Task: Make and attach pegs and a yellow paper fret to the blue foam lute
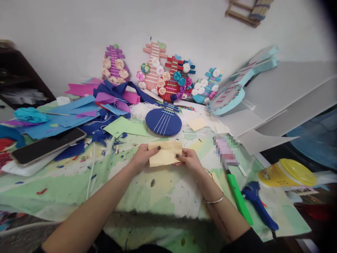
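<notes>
A pale yellow sheet of paper [165, 154] is stretched between both hands above the table, roughly level. My left hand [143, 156] pinches its left edge, thumb on top. On the opposite edge my right hand [191, 160] grips it the same way, with the fingers partly behind the sheet. Just beyond the paper lies a dark blue guitar-shaped craft piece [163, 121] with white strings. Another small yellow sheet [197, 123] rests to the right of that piece.
Finished flower-trimmed paper guitars [172, 79] lean against the wall. Coloured paper scraps [65, 112] and a phone [48, 146] lie at left. To the right are a green-handled tool [239, 198], a blue glue gun [259, 203] and a yellow tub [285, 174].
</notes>
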Demonstrator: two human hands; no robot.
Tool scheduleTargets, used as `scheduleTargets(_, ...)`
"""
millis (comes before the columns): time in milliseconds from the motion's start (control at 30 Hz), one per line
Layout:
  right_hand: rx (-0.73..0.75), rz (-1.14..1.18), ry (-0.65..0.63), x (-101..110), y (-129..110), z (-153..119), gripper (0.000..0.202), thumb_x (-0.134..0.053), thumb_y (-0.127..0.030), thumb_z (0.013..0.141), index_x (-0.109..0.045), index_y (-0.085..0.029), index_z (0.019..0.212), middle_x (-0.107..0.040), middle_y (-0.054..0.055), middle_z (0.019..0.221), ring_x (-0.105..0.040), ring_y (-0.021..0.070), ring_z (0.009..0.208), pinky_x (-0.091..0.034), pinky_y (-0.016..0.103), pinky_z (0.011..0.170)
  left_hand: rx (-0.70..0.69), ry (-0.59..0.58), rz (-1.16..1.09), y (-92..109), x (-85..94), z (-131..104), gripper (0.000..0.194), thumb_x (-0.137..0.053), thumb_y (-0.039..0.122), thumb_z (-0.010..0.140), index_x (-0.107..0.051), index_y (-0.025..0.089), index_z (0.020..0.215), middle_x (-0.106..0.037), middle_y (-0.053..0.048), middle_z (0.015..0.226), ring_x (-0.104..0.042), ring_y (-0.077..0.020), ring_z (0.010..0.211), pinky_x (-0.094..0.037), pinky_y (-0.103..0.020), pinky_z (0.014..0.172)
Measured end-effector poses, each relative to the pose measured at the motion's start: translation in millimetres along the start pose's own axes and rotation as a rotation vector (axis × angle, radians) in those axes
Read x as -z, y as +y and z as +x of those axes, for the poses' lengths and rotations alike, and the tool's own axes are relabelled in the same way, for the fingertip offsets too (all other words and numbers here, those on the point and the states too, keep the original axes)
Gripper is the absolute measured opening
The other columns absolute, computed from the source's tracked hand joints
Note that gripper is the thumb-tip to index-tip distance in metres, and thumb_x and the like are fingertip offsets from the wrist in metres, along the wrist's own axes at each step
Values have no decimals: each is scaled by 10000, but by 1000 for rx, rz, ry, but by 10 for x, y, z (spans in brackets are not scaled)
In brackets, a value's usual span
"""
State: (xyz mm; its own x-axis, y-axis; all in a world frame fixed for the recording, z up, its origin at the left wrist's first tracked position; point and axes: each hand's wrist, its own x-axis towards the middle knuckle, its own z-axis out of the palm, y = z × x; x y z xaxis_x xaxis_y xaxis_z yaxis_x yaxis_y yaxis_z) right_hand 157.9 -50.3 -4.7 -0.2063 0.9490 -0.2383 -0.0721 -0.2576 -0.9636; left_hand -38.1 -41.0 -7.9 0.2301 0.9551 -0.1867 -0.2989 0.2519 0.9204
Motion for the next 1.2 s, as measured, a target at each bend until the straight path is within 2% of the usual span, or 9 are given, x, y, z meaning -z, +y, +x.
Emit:
scheduleTargets(133,28,51,12,-4,27,19,308,-726,-327,553,-624,-157,789,-658,14,632,-620,149,471,-536,254,465,1,113,-59,-10,-13,44,340,-752,297,533,-675,81,784,-695,-95,699,-651,-219,635,-520,-346,635)
scheduleTargets(267,39,-49,21,-3,-4,11,322,-706,-393,595,-589,-146,765,-630,11,539,-596,131,411,-455,189,363,-77,151,311,50,82,54,371,-696,361,607,-670,78,845,-687,-109,784,-637,-222,688,-507,-337,640)
scheduleTargets(467,-2,-111,20,28,-11,-27,382,-669,-382,640,-481,-163,890,-613,-9,477,-542,110,357,-413,177,342,-577,399,1074,108,104,-77,638,-688,333,632,-481,137,1204,-492,-163,1211,-502,-279,1028,-412,-441,868)
scheduleTargets(667,-9,-238,43,45,14,-29,453,-594,-364,703,-366,-175,1045,-582,-48,471,-508,126,347,-383,207,348,-732,-162,1445,-39,-58,-238,86,-528,205,793,-585,150,828,-568,-82,874,-488,-210,878,-408,-348,783)
scheduleTargets(733,29,-417,144,55,-7,-64,411,-544,-355,747,-358,-181,1071,-587,-40,517,-523,136,386,-414,242,404,-702,-178,1462,-83,-67,-236,159,-433,173,846,-569,143,769,-554,-72,807,-489,-185,813,-407,-309,728)
scheduleTargets(833,343,-823,327,39,-56,-151,290,-571,-296,748,-467,-199,1001,-625,48,802,-593,172,642,-465,329,624,-663,-167,1452,-111,-48,-204,169,-441,176,848,-558,146,730,-546,-57,769,-493,-175,786,-400,-288,698)
scheduleTargets(933,648,-1107,187,-23,-68,-195,169,-632,-161,699,-571,-196,853,-584,71,935,-540,207,886,-417,339,775,-647,-153,1428,-103,-27,-171,124,-504,178,817,-551,155,705,-548,-37,741,-500,-170,771,-393,-281,689)
scheduleTargets(1033,716,-1206,20,-79,-1,-142,149,-600,-68,709,-604,-183,804,-589,55,838,-518,186,843,-396,301,745,-637,-167,1405,-80,-26,-156,121,-524,158,801,-547,157,683,-551,-27,722,-506,-161,750,-390,-270,671)
scheduleTargets(1200,785,-1241,-20,-84,156,-16,158,-523,-67,781,-613,-165,696,-573,37,706,-501,153,731,-371,261,677,-629,-165,1401,-60,-36,-187,134,-498,141,807,-545,159,682,-553,-30,729,-507,-159,754,-393,-268,678)
